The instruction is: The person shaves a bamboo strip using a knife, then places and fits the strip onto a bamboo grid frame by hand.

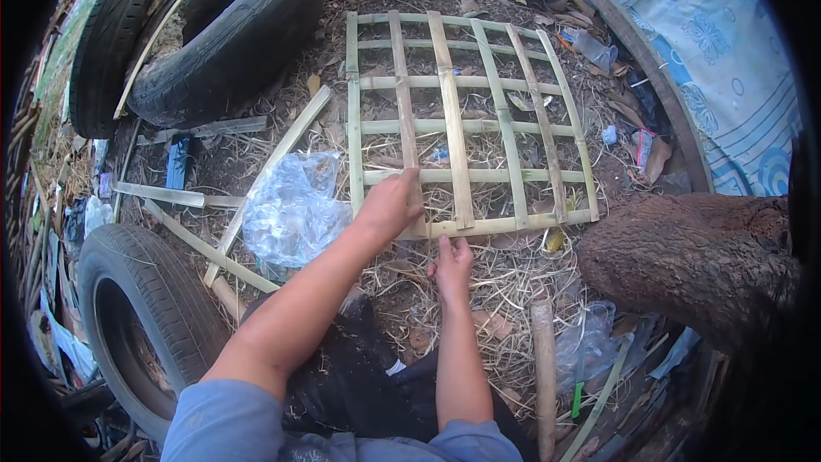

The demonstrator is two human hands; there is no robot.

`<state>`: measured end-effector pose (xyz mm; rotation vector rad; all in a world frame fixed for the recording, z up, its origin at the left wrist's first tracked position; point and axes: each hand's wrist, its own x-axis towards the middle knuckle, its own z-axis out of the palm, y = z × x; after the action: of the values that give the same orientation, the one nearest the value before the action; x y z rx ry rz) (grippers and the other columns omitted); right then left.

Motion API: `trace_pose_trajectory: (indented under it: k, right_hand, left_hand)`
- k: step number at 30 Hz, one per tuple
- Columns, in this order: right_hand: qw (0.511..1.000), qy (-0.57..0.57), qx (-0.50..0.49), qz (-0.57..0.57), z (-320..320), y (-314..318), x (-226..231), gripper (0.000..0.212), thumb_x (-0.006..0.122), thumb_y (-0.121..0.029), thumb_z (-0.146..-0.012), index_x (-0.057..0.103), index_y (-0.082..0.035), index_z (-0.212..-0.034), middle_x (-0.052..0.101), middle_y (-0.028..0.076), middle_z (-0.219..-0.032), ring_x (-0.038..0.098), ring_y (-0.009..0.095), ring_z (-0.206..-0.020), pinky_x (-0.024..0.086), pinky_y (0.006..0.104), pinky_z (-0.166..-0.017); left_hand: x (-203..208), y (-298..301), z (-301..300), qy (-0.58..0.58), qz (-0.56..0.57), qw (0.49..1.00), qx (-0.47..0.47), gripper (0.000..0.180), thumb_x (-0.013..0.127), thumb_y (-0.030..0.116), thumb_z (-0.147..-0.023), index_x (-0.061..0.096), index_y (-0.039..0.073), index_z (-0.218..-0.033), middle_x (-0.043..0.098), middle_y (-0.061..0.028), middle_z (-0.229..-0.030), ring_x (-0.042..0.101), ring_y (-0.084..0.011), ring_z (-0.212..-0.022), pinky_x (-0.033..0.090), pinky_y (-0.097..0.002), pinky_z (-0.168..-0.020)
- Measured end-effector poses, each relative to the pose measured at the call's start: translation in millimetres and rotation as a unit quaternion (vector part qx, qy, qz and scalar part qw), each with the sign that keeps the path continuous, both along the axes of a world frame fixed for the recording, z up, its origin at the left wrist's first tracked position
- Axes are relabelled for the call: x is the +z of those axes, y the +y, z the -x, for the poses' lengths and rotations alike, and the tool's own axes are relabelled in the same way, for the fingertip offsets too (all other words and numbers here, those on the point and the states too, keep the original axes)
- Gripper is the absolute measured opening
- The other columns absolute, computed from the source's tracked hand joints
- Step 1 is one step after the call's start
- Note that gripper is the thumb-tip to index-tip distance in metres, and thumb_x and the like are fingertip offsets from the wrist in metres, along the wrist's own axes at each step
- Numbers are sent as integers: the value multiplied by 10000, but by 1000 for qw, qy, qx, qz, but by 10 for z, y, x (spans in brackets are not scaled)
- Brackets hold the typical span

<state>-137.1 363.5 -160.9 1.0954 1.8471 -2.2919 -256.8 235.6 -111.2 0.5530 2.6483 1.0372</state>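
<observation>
A lattice of woven bamboo slats [457,128] lies on the ground in front of me, its strips crossing in open squares. My left hand [391,205] is closed around a lengthwise slat near the lattice's near left corner, hiding part of that crossing. My right hand [451,263] is just below the near crosswise slat [500,225], thumb and fingertips pinching its lower edge close to the end of a pale lengthwise slat. Several slat ends stick out slightly past the outer strips.
Two old tyres [214,60] lean together at the far left; another tyre [154,316] stands near left. A crumpled clear plastic bag [295,205] and loose bamboo strips [274,171] lie left. At right are a tree trunk [684,252], a wooden stick [544,368] and a green-handled knife [577,398].
</observation>
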Motion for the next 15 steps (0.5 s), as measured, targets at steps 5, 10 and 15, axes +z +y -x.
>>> trace_pose_trajectory:
  k: [5, 10, 15]
  right_hand:
    - [1000, 1, 5, 2, 1, -5, 11, 217, 538, -193, -975, 531, 12, -1047, 418, -26, -585, 354, 48, -445, 386, 241, -397]
    - [1000, -1, 4, 3, -8, -5, 37, 216, 538, -193, -975, 534, 12, -1042, 423, -23, -592, 356, 48, -446, 387, 240, -394]
    - [1000, -11, 7, 4, -28, -7, 13, 218, 543, -199, -973, 533, 11, -1032, 433, -16, -599, 368, 50, -446, 390, 241, -391]
  left_hand:
    - [-61, -16, 44, -6, 18, 1000, 13, 684, 806, 148, -701, 485, 32, -1295, 648, -221, -905, 633, -378, -884, 505, -435, -791]
    - [-57, -33, 54, -31, 15, 999, 12, 700, 821, 159, -681, 495, 41, -1289, 649, -203, -875, 632, -366, -860, 504, -427, -773]
    - [-154, -66, 50, 24, -9, 1000, 1, 691, 832, 172, -669, 505, 42, -1264, 646, -189, -838, 630, -365, -810, 505, -422, -745]
